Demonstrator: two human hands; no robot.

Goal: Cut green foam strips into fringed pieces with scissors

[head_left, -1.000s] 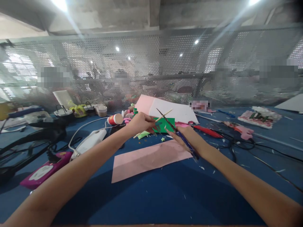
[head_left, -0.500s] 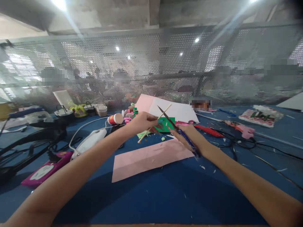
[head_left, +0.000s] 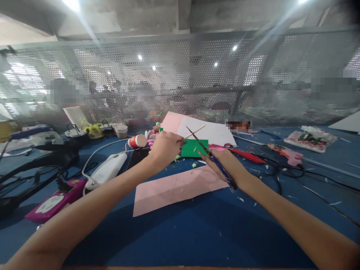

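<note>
My left hand point(head_left: 166, 149) is closed on a thin wooden stick point(head_left: 197, 131), which juts out to the upper right from the fingertips. In my right hand point(head_left: 226, 163) is a pair of scissors point(head_left: 216, 161) with dark blue handles, its blades pointing up and left. The blades cross the stick near its middle; whether they touch it I cannot tell. Behind and below the blades lies a green sheet point(head_left: 194, 148). A long strip of pink paper point(head_left: 177, 191) lies in front of both hands, with a small green star point(head_left: 194, 165) just beyond it.
At the back rest white paper point(head_left: 209, 131) and a pink sheet point(head_left: 173, 122). A red-and-white roll point(head_left: 137, 141), a white power bank-like device point(head_left: 107, 170) and a purple power socket point(head_left: 56, 200) are on the left. To the right lie a red tool point(head_left: 247, 155), black cables and paper scraps.
My left hand has turned and its fingers have closed more tightly around the stick. The stick now lies flatter, and more of the green sheet shows. The scissors have barely moved.
</note>
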